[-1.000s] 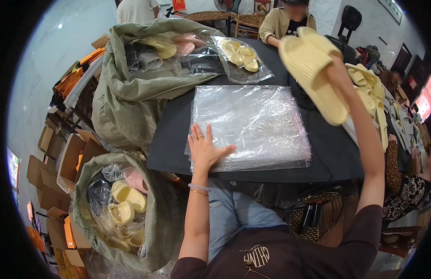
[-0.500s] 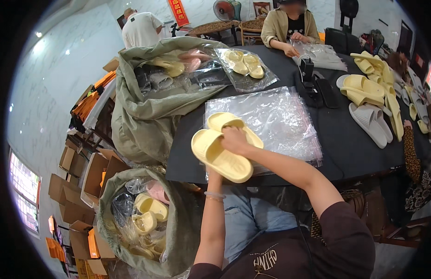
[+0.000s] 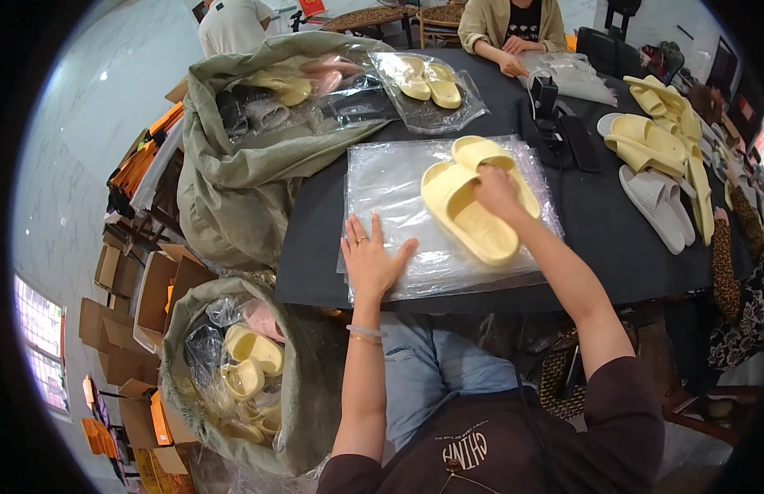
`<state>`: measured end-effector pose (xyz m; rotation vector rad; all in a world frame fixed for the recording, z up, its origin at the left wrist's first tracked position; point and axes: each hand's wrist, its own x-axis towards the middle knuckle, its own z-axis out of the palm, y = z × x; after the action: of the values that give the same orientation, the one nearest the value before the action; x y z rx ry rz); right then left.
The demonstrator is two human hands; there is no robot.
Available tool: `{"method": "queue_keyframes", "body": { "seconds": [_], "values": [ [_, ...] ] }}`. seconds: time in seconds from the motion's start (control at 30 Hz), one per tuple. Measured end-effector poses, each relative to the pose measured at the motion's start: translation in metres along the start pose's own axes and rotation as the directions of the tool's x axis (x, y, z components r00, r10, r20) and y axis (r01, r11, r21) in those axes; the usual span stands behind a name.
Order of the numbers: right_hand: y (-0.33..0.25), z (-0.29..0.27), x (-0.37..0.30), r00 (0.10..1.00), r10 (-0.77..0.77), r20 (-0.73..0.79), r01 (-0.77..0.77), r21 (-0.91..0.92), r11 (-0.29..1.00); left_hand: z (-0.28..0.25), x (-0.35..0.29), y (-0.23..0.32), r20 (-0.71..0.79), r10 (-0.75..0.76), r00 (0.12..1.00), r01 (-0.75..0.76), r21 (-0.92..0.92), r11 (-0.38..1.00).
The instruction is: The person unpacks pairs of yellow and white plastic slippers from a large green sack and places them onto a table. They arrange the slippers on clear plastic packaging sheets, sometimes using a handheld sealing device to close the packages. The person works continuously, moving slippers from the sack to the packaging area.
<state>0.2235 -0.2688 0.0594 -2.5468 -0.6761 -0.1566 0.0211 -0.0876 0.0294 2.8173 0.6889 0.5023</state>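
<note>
Left hand (image 3: pixel 372 262) is flat, fingers spread, pressing down on the near-left corner of a stack of clear plastic bags (image 3: pixel 398 206) that sits at the near edge of the black counter (image 3: pixel 596 222). Right hand (image 3: pixel 497 191) is clamped on a pair of pale yellow slide sandals (image 3: pixel 472 202), fingers wrapped over the top of the straps, and the pair is lying on the bags, toes pointing toward the near-right corner of the stack.

Toward the far edge there's another yellow pair already sealed in a clear bag (image 3: pixel 429 86). Along the right edge of the counter, loose yellow slides (image 3: pixel 658 136) are piled up, with a white pair (image 3: pixel 654 202) just beside them. A dark tape dispenser-looking gadget (image 3: pixel 555 123) sits between the bag stack and those, can't tell exactly what it is.

Off the left edge, an olive sack (image 3: pixel 233 189) leans against the counter holding bagged sandals, and a second open sack (image 3: pixel 242 370) on the floor by my left knee is filled with more bagged yellow ones. Cardboard boxes (image 3: pixel 126 296) lie farther left.
</note>
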Motion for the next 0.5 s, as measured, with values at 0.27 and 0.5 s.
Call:
{"method": "queue_keyframes", "body": {
  "seconds": [0.27, 0.5],
  "values": [
    [0.022, -0.01, 0.052, 0.965, 0.258, 0.038, -0.249, -0.153, 0.956, -0.004, -0.001, 0.002, 0.011, 0.082, 0.997, -0.082, 0.031, 0.996],
    [0.018, -0.031, 0.07, 0.973, 0.204, 0.11, -0.18, -0.193, 0.964, -0.001, -0.006, 0.004, -0.145, 0.396, 0.906, -0.393, 0.056, 0.918]
  ]
}}
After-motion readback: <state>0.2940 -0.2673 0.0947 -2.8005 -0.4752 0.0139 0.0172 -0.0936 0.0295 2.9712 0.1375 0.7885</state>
